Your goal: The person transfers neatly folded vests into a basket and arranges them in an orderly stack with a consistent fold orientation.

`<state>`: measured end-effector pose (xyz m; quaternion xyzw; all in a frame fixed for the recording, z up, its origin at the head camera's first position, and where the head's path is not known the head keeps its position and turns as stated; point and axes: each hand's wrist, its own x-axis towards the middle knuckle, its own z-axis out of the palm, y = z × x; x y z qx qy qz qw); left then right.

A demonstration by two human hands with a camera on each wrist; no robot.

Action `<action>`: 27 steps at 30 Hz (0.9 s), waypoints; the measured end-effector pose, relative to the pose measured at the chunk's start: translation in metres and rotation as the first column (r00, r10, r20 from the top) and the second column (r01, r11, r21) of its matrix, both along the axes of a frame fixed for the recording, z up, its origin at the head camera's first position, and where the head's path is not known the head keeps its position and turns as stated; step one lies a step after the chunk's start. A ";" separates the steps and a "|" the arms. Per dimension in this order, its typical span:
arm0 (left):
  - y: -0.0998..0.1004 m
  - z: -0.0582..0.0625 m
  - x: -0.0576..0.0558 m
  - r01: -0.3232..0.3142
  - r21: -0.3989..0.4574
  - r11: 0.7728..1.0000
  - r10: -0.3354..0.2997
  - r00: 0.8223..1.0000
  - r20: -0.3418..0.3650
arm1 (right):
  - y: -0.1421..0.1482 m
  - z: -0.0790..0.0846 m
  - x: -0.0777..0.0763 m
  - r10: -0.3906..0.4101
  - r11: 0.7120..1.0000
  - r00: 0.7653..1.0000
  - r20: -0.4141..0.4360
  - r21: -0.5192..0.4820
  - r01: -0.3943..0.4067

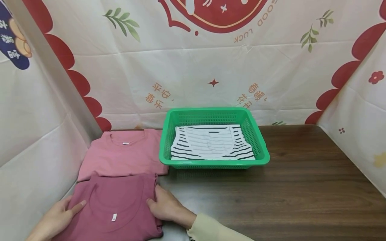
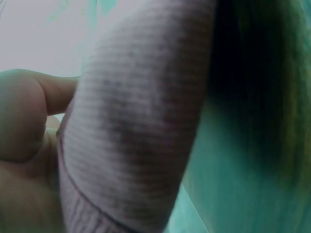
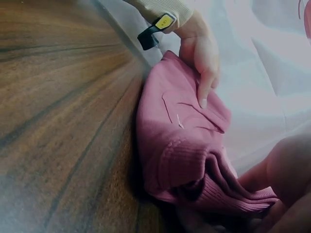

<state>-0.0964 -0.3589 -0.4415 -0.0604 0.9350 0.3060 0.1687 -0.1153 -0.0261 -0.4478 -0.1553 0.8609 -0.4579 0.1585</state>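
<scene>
A folded dark pink shirt [image 1: 120, 201] with a small white label is at the front left in the head view. My left hand [image 1: 55, 219] grips its left edge, thumb on top. On the opposite edge, my right hand [image 1: 167, 204] holds the folded layers; its lower fingers are hidden under the cloth. The right wrist view shows the shirt [image 3: 170, 116] between both hands, with ribbed trim on the near side. Ribbed cloth [image 2: 136, 116] fills the middle of the left wrist view, close and blurred. Behind lies a lighter pink folded shirt [image 1: 126, 157], partly overlapped by the dark one.
A green basket [image 1: 214, 162] stands at the back middle of the brown table [image 1: 289, 194], with a folded striped top [image 1: 211, 142] inside. Printed white cloth [image 1: 193, 67] hangs behind and along both sides.
</scene>
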 end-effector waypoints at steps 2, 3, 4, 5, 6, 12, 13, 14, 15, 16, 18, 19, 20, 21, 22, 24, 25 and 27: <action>0.000 0.001 0.001 0.012 -0.015 1.000 -0.012 1.000 -0.025 | 0.001 0.001 0.002 0.001 1.000 1.000 -0.015 0.007 -0.001; 0.000 0.001 0.003 0.019 -0.021 1.000 -0.020 0.999 -0.042 | 0.001 0.001 0.002 0.001 1.000 1.000 -0.021 0.009 -0.001; 0.000 0.001 0.004 0.025 -0.026 0.999 -0.027 0.998 -0.063 | 0.001 0.002 0.003 0.001 1.000 1.000 -0.024 0.012 -0.001; 0.000 0.002 0.005 0.033 -0.031 0.999 -0.035 0.996 -0.081 | 0.002 0.002 0.004 0.003 1.000 1.000 -0.023 0.012 -0.003; 0.000 0.002 0.006 0.038 -0.031 0.999 -0.040 0.995 -0.094 | 0.002 0.002 0.004 0.005 1.000 1.000 -0.024 0.011 -0.005; 0.001 0.008 0.012 0.033 0.001 0.999 -0.032 0.997 -0.069 | 0.006 0.007 0.010 0.006 1.000 0.999 -0.046 0.001 -0.006; 0.002 0.009 0.012 0.029 0.005 1.000 -0.028 0.997 -0.070 | 0.007 0.009 0.010 0.005 1.000 0.999 -0.052 -0.001 -0.005; 0.002 0.010 0.013 0.027 0.016 1.000 -0.026 0.997 -0.073 | 0.008 0.011 0.011 0.003 1.000 0.998 -0.056 -0.006 -0.004; 0.003 0.011 0.014 0.026 0.020 0.999 -0.024 0.996 -0.084 | 0.010 0.013 0.011 0.001 1.000 0.998 -0.063 -0.008 -0.002; 0.003 0.012 0.015 0.027 0.025 0.999 -0.024 0.995 -0.100 | 0.011 0.015 0.011 -0.002 1.000 0.998 -0.068 -0.009 0.001; 0.004 0.014 0.017 0.029 0.037 0.999 -0.024 0.992 -0.124 | 0.014 0.019 0.012 -0.007 1.000 0.997 -0.074 -0.010 0.006; 0.005 0.015 0.018 0.028 0.035 0.999 -0.023 0.991 -0.135 | 0.015 0.021 0.012 -0.009 1.000 0.997 -0.077 -0.013 0.008; 0.006 0.017 0.019 0.028 0.031 0.999 -0.023 0.989 -0.147 | 0.016 0.023 0.012 -0.012 1.000 0.997 -0.076 -0.016 0.011; 0.007 0.018 0.020 0.026 0.025 0.999 -0.021 0.986 -0.165 | 0.018 0.025 0.013 -0.016 1.000 0.997 -0.076 -0.018 0.015; 0.007 0.019 0.021 0.025 0.023 0.999 -0.020 0.984 -0.179 | 0.019 0.027 0.013 -0.019 1.000 0.997 -0.077 -0.024 0.018; 0.009 0.022 0.022 0.018 0.005 1.000 -0.016 0.979 -0.202 | 0.022 0.031 0.013 -0.020 0.999 0.997 -0.080 -0.041 0.017; 0.010 0.024 0.023 0.015 -0.007 1.000 -0.016 0.977 -0.213 | 0.023 0.032 0.013 -0.019 0.999 0.996 -0.086 -0.047 0.015; 0.011 0.026 0.024 0.014 -0.009 1.000 -0.015 0.974 -0.225 | 0.026 0.034 0.013 -0.015 0.998 0.995 -0.095 -0.061 0.009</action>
